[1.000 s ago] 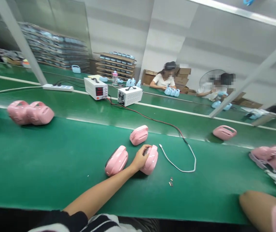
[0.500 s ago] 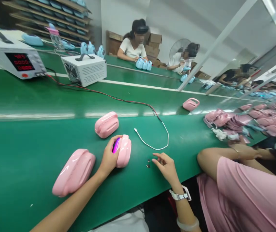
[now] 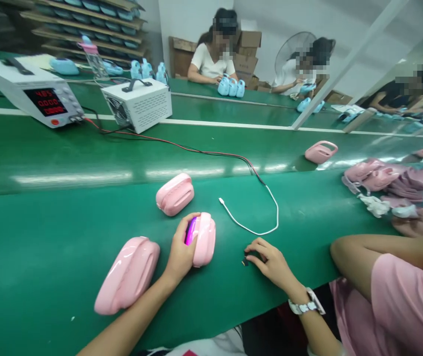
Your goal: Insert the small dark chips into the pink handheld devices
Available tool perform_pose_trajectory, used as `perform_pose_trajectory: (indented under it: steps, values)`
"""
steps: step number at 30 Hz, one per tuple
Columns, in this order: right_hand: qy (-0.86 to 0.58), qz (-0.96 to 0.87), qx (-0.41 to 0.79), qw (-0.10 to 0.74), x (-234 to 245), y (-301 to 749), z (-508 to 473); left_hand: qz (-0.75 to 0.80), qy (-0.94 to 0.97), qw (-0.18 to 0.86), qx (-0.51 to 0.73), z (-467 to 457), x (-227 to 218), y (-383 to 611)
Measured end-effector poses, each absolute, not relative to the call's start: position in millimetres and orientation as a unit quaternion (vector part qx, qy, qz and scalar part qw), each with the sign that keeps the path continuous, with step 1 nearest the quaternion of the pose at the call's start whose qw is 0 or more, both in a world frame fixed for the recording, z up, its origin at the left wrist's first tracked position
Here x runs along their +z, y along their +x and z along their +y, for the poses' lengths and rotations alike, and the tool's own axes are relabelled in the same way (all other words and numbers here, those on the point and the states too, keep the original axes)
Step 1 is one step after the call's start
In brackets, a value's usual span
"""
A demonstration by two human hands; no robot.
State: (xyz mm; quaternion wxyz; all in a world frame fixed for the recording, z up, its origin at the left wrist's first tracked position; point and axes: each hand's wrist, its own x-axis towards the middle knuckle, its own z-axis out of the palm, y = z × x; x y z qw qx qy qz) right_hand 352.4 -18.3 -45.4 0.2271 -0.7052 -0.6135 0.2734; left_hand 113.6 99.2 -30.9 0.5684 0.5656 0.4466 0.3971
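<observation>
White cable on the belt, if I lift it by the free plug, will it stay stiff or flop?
Probably floppy: the cable lies in a loose loop on the belt. Likely light, being thin. Its far end joins the red and black wires, so it may tug short.

I can't identify the tiny dark piece (image 3: 245, 261) at my right hand (image 3: 270, 262) | left hand (image 3: 180, 252) hides near side of pink case (image 3: 204, 237) | pink pile (image 3: 374, 175) runs off right edge
</observation>
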Motion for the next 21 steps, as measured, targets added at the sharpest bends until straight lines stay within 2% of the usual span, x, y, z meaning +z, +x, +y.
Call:
perform_pose_trajectory:
  steps: [2, 5, 7, 10, 13, 17, 21]
  values:
    - [-0.706, -0.601, 0.292, 0.235, -44.0, 354.5, -15.8, 0.459, 0.569, 0.570, 0.375, 85.4, -17.8, 101.3]
    - [-0.719, -0.541, 0.338, 0.277, -37.4, 352.6, -4.5, 0.435, 0.622, 0.560, 0.332, 66.3, 24.7, 62.5]
    - [-0.718, -0.472, 0.392, 0.328, -28.9, 345.8, 10.9, 0.396, 0.650, 0.551, 0.343, 72.2, 58.0, 34.0]
    - [-0.667, -0.355, 0.484, 0.441, -15.7, 327.7, 46.2, 0.413, 0.693, 0.468, 0.360, 123.9, 85.6, 13.2]
    - [-0.591, -0.267, 0.553, 0.523, -11.7, 304.7, 86.3, 0.500, 0.704, 0.416, 0.286, 195.0, 75.7, 25.4]
    - [-0.540, -0.224, 0.608, 0.537, -19.2, 276.2, 125.1, 0.474, 0.709, 0.496, 0.166, 239.4, 54.1, 56.4]
    - [-0.505, -0.194, 0.636, 0.550, -22.5, 261.8, 138.8, 0.427, 0.707, 0.550, 0.124, 228.7, 54.6, 77.9]
